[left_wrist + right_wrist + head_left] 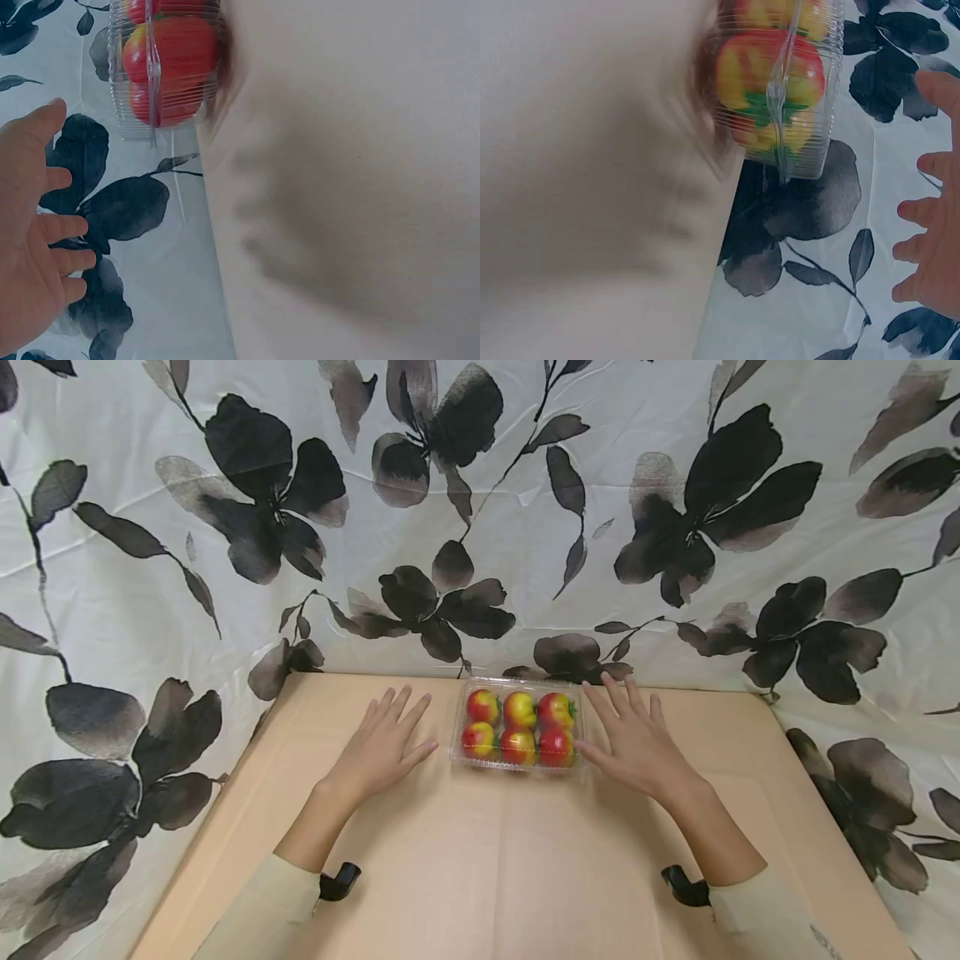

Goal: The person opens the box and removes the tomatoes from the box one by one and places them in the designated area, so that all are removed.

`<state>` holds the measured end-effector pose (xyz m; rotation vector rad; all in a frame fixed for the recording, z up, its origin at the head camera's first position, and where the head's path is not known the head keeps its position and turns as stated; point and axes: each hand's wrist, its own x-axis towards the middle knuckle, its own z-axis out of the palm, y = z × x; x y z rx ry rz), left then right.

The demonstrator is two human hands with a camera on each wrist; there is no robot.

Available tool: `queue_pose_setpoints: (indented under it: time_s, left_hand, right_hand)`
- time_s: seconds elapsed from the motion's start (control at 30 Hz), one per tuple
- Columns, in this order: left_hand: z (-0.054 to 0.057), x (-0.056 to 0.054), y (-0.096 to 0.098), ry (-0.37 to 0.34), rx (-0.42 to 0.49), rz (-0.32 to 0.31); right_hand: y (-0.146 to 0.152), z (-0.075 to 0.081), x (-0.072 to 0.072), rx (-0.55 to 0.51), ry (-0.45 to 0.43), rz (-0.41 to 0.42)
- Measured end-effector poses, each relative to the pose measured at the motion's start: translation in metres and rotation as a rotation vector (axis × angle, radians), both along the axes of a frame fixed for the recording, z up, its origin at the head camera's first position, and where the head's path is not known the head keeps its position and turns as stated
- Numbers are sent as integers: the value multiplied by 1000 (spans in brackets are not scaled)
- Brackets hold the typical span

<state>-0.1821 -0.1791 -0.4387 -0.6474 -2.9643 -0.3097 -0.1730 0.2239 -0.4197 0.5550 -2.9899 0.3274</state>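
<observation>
A clear plastic clamshell box [517, 765] sits near the table's far edge, its lid closed over several red and yellow apples [519, 710]. To its left my left hand [381, 745] hovers with fingers spread, apart from the box. My right hand [633, 739] is spread at the box's right side, thumb close to its edge; whether it touches cannot be told in the head view. In the left wrist view the left hand [34, 232] holds nothing. The right wrist view shows the right hand [937, 202] with a gap between it and the box [810, 161].
The light wooden-coloured table [502, 860] narrows toward the back. Behind and beside it hangs a white cloth [525, 552] with dark flower prints. A black strap [340, 882] is on the left wrist, and another black strap [686, 887] is on the right.
</observation>
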Motion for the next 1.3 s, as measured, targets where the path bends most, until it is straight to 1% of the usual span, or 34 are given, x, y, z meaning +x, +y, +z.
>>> queue_pose_setpoints:
  time_s: [0.17,0.3,0.4,0.5,0.63,0.83,1.17,1.23,1.3]
  left_hand:
    - [-3,-4,0,12,41,-40]
    - [-6,-6,0,21,79,-66]
    - [-8,-9,1,2,122,-71]
    - [-11,-11,2,-41,174,-64]
    - [-15,-13,3,-103,262,-55]
    - [-22,-15,5,-157,429,-83]
    - [-34,-16,9,-322,682,-65]
    - [-37,-16,11,-359,719,-55]
    - [-40,-16,12,-381,726,-40]
  right_hand:
    - [-8,1,-5,3,16,50]
    - [-16,2,-11,9,10,78]
    - [-21,2,-14,24,-7,100]
    - [-27,3,-16,18,-24,132]
    - [-34,0,-19,-5,-31,181]
    - [-43,-8,-25,-49,-22,252]
    - [-67,-12,-28,-15,18,350]
    - [-72,-13,-29,-14,22,372]
    - [-77,-14,-30,-14,19,394]
